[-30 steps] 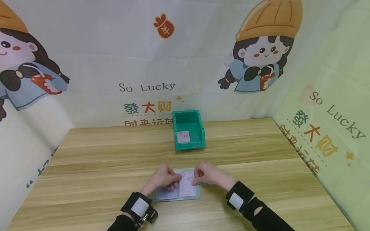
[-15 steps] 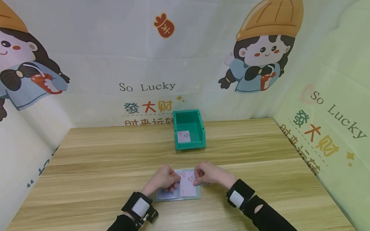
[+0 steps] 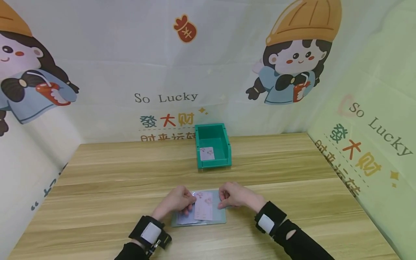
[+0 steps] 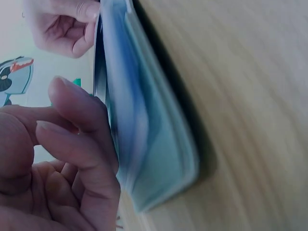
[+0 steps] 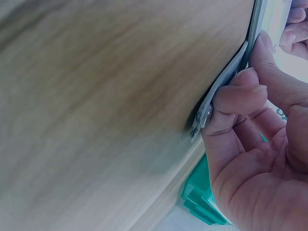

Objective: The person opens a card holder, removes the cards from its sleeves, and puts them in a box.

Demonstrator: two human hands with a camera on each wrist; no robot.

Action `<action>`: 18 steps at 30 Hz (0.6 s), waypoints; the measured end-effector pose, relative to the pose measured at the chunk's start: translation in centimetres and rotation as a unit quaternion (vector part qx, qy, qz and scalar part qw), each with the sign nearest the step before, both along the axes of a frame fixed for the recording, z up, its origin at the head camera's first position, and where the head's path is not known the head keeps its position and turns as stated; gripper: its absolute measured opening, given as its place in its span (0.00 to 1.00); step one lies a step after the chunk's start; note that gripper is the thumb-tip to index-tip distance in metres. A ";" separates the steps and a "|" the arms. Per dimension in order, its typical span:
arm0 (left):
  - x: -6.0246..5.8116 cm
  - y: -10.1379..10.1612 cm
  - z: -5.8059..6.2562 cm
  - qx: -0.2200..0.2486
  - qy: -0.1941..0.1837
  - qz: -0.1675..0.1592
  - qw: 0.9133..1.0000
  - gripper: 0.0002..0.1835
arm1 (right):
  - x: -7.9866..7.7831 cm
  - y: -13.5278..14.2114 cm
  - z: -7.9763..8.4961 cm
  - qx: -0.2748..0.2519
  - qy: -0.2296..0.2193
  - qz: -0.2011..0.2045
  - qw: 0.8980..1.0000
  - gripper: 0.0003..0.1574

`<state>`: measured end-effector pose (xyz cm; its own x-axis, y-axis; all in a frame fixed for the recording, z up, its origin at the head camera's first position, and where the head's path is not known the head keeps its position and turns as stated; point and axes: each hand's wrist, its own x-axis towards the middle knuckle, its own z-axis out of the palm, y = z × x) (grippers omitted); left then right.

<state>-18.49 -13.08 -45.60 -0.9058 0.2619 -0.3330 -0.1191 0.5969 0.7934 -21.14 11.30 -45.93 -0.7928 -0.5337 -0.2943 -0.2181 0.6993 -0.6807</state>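
Note:
A pale green booklet [image 3: 222,216], likely a card holder, lies spread on the table. Over its middle is a pale pink patterned card [image 3: 204,206]. My left hand [image 3: 177,200] pinches the card's upper left edge between thumb and fingers. At the booklet's right edge, my right hand [image 3: 236,195] grips the cover with thumb and bent fingers. The right wrist view shows this cover edge [image 5: 226,72] slightly raised along the fingertips. Clear plastic sleeves [image 4: 126,96] show inside the green cover in the left wrist view, where the left fingers hide part of the card.
Behind the booklet, a green open-front bin [image 3: 224,163] stands near the table's back edge. Another pink patterned card [image 3: 207,154] lies in it. The wooden table [image 3: 107,180] meets printed cloth walls [image 3: 227,72] at the back and sides.
My left hand has shifted left, and the pink card has slid left with it from the booklet's right side to its middle. The right hand has stayed put.

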 end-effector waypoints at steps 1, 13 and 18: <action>0.0 -0.3 0.0 -0.001 -0.001 -0.004 1.000 0.14 | 0.0 0.0 0.0 0.000 0.001 0.000 1.000 0.16; -0.2 -2.9 0.7 0.028 -0.024 -0.019 0.999 0.12 | 0.0 0.1 0.0 -0.004 -0.002 0.003 1.000 0.16; -0.4 -3.1 0.9 0.047 -0.025 -0.029 0.998 0.13 | 0.0 0.3 -0.1 -0.016 -0.001 0.014 1.000 0.15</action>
